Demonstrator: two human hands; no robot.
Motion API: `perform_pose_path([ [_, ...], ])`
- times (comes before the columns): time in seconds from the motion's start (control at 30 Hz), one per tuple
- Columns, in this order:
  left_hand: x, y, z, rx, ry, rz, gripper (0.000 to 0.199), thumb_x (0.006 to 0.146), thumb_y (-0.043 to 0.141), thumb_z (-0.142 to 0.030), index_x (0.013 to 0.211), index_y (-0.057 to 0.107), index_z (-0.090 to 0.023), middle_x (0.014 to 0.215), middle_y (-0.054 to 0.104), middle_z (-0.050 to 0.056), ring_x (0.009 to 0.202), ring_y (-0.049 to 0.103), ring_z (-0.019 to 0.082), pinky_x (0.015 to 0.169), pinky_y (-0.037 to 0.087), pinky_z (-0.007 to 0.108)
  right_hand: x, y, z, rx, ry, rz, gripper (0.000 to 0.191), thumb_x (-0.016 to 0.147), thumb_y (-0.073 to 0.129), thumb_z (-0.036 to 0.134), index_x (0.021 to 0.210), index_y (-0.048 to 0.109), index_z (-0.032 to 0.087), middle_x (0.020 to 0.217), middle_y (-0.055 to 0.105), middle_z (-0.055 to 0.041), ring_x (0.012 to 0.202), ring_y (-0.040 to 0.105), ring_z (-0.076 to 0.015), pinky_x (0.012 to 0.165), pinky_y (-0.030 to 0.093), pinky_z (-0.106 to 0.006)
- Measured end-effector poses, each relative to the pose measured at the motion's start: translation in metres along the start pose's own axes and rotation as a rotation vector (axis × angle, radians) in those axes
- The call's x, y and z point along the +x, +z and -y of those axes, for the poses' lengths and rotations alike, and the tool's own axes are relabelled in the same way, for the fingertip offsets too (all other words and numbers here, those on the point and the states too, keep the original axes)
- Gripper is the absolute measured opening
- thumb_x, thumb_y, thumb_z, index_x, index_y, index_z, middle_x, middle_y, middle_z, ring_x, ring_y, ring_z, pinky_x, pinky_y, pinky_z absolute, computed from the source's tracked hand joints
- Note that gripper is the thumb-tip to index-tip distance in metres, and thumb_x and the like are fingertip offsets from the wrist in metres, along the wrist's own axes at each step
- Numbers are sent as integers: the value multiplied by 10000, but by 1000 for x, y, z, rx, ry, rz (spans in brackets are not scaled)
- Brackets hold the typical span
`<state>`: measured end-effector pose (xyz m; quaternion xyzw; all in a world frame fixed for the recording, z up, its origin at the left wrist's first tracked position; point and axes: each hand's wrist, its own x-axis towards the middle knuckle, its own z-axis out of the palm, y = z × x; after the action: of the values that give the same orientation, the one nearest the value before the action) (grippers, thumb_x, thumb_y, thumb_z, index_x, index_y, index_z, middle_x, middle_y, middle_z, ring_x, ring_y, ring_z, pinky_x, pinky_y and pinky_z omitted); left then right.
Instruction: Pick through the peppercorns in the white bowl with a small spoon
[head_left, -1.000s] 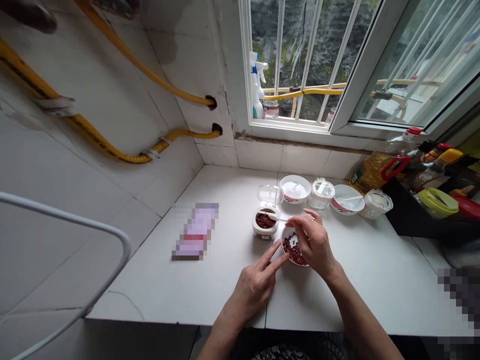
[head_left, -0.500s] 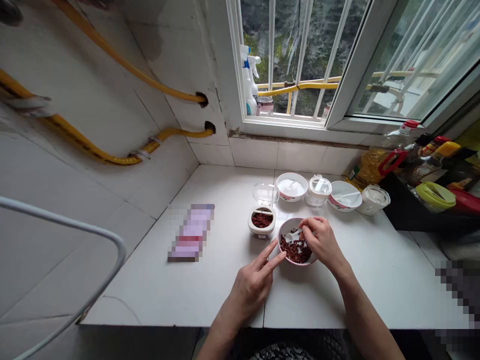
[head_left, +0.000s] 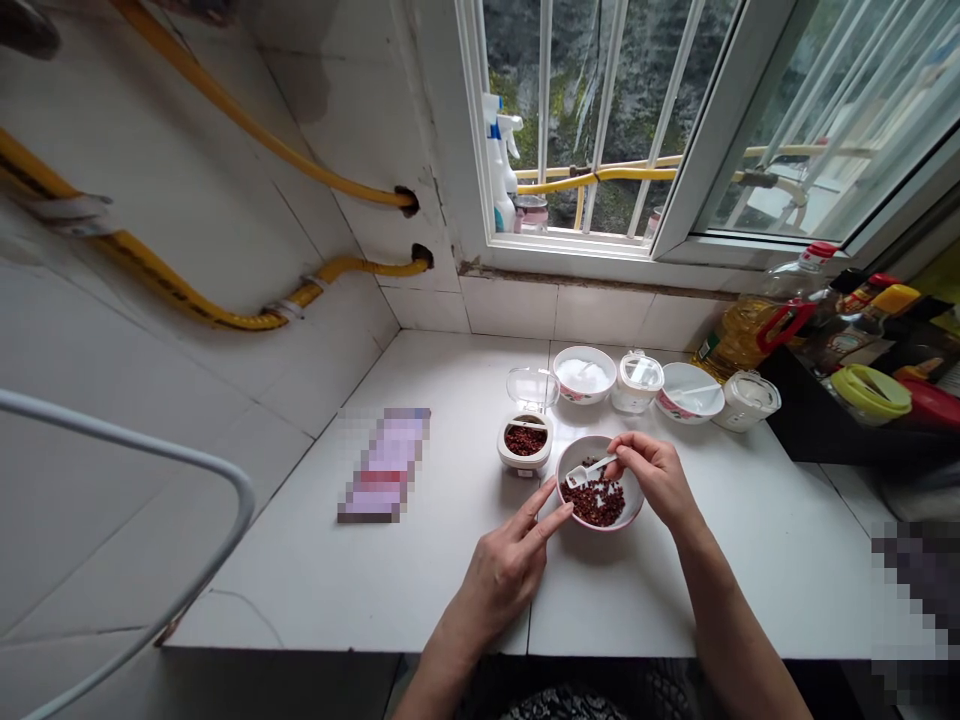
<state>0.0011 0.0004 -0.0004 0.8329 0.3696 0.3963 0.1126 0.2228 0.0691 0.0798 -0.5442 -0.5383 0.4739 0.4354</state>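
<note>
A white bowl (head_left: 636, 497) with a pink rim holds dark red-brown peppercorn-like bits (head_left: 600, 504). My right hand (head_left: 652, 475) pinches the handle of a small white spoon (head_left: 592, 468), whose scoop is over the bits at the bowl's left side. Two stretched fingers of my left hand (head_left: 511, 560) touch the bowl's left rim; that hand holds nothing. Just left of the bowl stands a white jar (head_left: 524, 462) of similar bits, its clear lid (head_left: 532, 386) flipped up behind it.
Behind are a bowl of white grains (head_left: 584, 376), a clear-lidded jar (head_left: 637, 382), a bowl with a white spoon (head_left: 686, 405) and another jar (head_left: 750, 400). Bottles (head_left: 757, 320) crowd a black rack at the right. A blurred purple item (head_left: 386, 465) lies left.
My right hand has moved slightly right and drawn back, so more of the spoon and the bowl's right side shows. My left hand has stayed at the rim.
</note>
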Motion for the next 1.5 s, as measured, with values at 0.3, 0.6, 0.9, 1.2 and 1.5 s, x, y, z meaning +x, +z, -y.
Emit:
perform_pose_path([
  [0.3, 0, 1, 1, 6, 1, -1, 634, 925, 407, 40, 1494, 486, -227, 1562, 482, 154, 1269, 652, 205, 954, 598, 282, 2, -2, -1, 64, 9, 9, 229, 732, 660, 421, 747, 661, 193, 559, 689, -8, 555, 626, -166, 641, 531, -303],
  [0.6, -1, 2, 2, -3, -2, -7, 633, 929, 408, 32, 1497, 484, -237, 1573, 467, 153, 1276, 647, 211, 962, 597, 294, -1, 29, 7, 1, -273, -112, 200, 934, 570, 397, 928, 641, 211, 765, 768, -51, 719, 744, -210, 697, 587, -332],
  [0.9, -2, 0, 1, -7, -23, 16, 661, 929, 412, 24, 1525, 458, -259, 1581, 457, 148, 1190, 696, 191, 939, 604, 286, -2, 43, 3, -607, -964, -169, 228, 971, 467, 78, 1000, 635, 229, 829, 782, -14, 711, 720, -177, 1036, 470, -467],
  [1.2, 0, 1, 1, 3, -5, 7, 628, 940, 411, 20, 1505, 473, -247, 1561, 483, 152, 1271, 651, 211, 939, 605, 280, -7, -3, 3, -597, -468, -115, 188, 926, 499, 209, 843, 657, 267, 644, 728, -8, 751, 674, -244, 997, 475, -457],
  [1.5, -1, 0, 0, 2, -14, 11, 646, 940, 410, 25, 1520, 456, -257, 1571, 473, 143, 1293, 636, 214, 963, 596, 287, -5, 9, -4, -488, -231, 53, 203, 847, 481, 232, 707, 628, 249, 597, 686, -13, 793, 650, -240, 894, 478, -399],
])
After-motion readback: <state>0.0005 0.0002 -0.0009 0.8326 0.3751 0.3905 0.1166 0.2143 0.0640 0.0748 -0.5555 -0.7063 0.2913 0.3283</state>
